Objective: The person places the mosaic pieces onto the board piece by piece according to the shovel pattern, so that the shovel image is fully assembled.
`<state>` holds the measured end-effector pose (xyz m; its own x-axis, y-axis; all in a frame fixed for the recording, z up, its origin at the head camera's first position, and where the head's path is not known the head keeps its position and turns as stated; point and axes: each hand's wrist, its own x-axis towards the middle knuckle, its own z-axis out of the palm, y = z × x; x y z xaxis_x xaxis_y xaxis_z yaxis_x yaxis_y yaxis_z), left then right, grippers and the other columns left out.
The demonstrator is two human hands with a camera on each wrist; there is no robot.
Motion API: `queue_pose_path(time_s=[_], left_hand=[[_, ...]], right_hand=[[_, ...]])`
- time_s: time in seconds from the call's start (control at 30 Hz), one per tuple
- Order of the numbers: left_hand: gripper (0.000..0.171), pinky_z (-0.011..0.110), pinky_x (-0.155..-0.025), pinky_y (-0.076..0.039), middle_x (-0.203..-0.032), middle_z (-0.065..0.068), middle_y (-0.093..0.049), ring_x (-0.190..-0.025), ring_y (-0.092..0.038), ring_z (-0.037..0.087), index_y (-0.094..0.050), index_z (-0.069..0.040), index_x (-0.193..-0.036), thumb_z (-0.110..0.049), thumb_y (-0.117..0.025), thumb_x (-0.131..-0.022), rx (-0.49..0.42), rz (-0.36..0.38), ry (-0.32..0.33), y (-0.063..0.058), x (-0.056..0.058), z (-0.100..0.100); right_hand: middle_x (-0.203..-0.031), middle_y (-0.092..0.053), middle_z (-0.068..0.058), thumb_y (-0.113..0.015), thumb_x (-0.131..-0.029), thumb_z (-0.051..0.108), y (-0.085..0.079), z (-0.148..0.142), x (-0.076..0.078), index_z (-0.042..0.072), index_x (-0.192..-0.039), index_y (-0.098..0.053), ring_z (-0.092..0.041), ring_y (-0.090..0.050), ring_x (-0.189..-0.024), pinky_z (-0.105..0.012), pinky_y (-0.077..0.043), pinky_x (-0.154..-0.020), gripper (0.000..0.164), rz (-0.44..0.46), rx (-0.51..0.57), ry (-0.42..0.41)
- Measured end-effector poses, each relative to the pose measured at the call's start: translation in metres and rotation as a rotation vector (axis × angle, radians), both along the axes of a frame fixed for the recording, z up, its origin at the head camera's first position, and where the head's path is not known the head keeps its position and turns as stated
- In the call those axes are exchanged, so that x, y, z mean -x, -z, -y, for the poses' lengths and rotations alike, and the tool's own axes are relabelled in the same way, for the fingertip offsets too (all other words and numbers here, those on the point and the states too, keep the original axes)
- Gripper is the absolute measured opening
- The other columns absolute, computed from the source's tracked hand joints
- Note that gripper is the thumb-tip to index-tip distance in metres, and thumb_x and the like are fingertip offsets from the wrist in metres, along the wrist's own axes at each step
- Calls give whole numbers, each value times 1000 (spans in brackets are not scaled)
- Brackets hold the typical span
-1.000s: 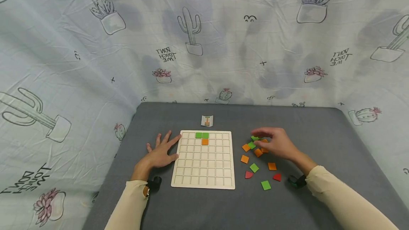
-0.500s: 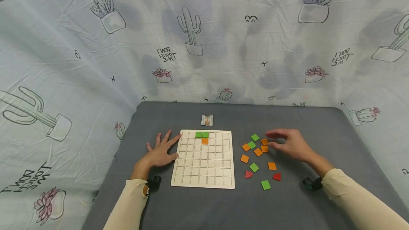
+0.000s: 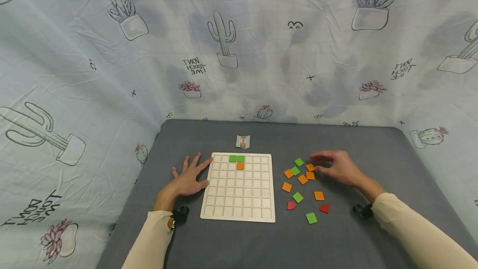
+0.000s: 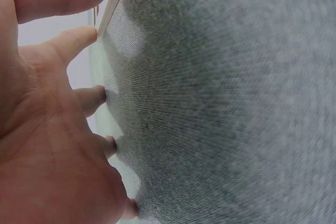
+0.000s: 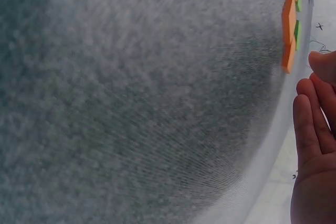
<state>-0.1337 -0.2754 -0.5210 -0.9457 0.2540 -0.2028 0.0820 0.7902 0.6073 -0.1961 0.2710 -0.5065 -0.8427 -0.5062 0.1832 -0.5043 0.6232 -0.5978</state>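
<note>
A pale gridded board (image 3: 239, 196) lies flat on the grey table, with two green square tiles (image 3: 237, 158) side by side in its far row and one orange tile (image 3: 240, 166) just below the right one. My left hand (image 3: 188, 180) is spread on the table, thumb and index fingertip touching the board's left edge (image 4: 110, 11). To the right of a scatter of loose tiles, my right hand (image 3: 337, 168) hovers with relaxed, slightly bent fingers and holds nothing. Its fingertips are right beside the nearest orange tile (image 3: 310, 167). In the right wrist view, orange tiles (image 5: 288, 19) stand past the thumb.
Loose green tiles (image 3: 297, 197), orange tiles (image 3: 286, 187) and two red rounded pieces (image 3: 291, 205) lie between board and right hand. A small printed pattern card (image 3: 243, 141) lies behind the board. A cactus-print curtain (image 3: 261, 53) hangs along the table's far edge.
My right hand has drawn back to the right from over the tiles, uncovering them, and then paused. My left hand and the board have kept their places.
</note>
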Motion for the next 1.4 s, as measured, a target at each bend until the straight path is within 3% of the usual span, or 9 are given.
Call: queue_pose_path(time_s=[0.17, 0.4, 0.6, 0.83, 0.93, 1.0, 1.1, 1.3, 1.4], left_hand=[[81, 96, -107, 17, -185, 18, -8, -165, 12, 62, -34, -42, -173, -36, -73, -102, 31, -8, -6, 8, 3, 3], [81, 94, -109, 18, -185, 19, -6, -165, 14, 61, -34, -38, -173, -33, -73, -103, 5, 26, -11, -4, 1, -1], [82, 95, -109, 17, -185, 17, -6, -166, 13, 60, -29, -47, -173, -36, -72, -104, 46, -33, -5, 27, 9, 10], [78, 96, -107, 18, -185, 18, -6, -164, 13, 62, -33, -40, -173, -35, -71, -105, 8, -14, 10, 6, 1, 3], [79, 97, -104, 19, -186, 16, -6, -164, 14, 63, -34, -44, -172, -39, -72, -104, -4, -37, 13, 14, 3, 5], [79, 95, -107, 19, -185, 17, -7, -164, 13, 62, -35, -41, -173, -37, -73, -103, -2, -13, 5, 7, 2, 3], [79, 95, -107, 18, -185, 17, -8, -165, 12, 61, -34, -41, -173, -36, -72, -103, 20, -16, 0, 11, 3, 3], [79, 96, -106, 19, -185, 17, -6, -164, 13, 63, -34, -41, -173, -36, -72, -103, -3, -13, 5, 1, -1, 0], [80, 95, -108, 18, -186, 16, -6, -165, 13, 61, -32, -42, -173, -36, -71, -104, 20, -18, 0, 8, 1, 1]], right_hand=[[-125, -82, -8, -88, -89, 0, 6, 1, 4, 6, -132, -79, -27, -79, -112, -46, -64, -95, 44, 11, -8, -12], [-127, -82, -5, -86, -89, -1, 9, 1, 4, 8, -134, -79, -27, -78, -115, -47, -64, -96, 46, 13, -51, -26], [-125, -82, -3, -87, -90, 0, 13, 0, 2, 9, -131, -80, -25, -78, -112, -44, -64, -94, 42, -20, -50, -20], [-122, -83, -2, -87, -90, 0, 16, 2, -2, 9, -128, -81, -23, -79, -108, -48, -64, -93, 40, -65, -44, -13], [-120, -83, -2, -87, -90, 0, 14, 1, -4, 9, -127, -81, -23, -80, -107, -48, -64, -92, 38, -69, -45, -2], [-120, -83, -3, -87, -91, 1, 12, 0, -5, 9, -127, -81, -24, -80, -107, -49, -64, -93, 37, -56, -46, 15], [-120, -83, -4, -87, -91, 0, 7, -2, -6, 7, -127, -80, -25, -80, -107, -49, -64, -94, 37, -47, -34, 42], [-117, -84, -3, -88, -90, -2, -8, 4, -10, 7, -123, -82, -24, -79, -104, -49, -65, -90, 35, -146, 23, 63], [-116, -84, -3, -88, -88, -3, -17, 12, -14, 9, -122, -82, -25, -79, -103, -36, -65, -92, 36, -206, 64, 62]])
